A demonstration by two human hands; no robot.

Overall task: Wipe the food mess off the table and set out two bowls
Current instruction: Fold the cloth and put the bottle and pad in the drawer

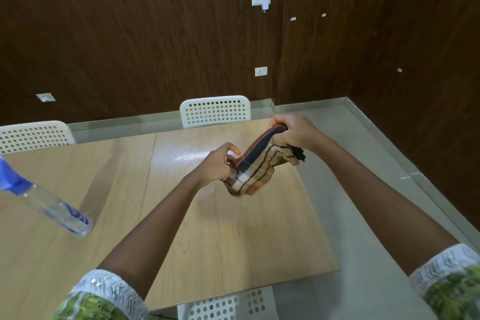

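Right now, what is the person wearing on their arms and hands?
Both forearms are bare, and the left hand and right hand wear no gloves, rings or watch that I can see. Each sleeve ends above the forearm in a green patterned fabric with a wide white wavy-textured cuff: left sleeve, right sleeve.

Three chairs – one cloth – one bottle

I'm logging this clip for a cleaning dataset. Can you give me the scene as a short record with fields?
left hand: left hand grips the cloth's near end
right hand: right hand grips its far end
cloth: checked cloth, stretched between both hands above the table
table: wooden table
spray bottle: spray bottle, at left, on the table
bowls: none in view
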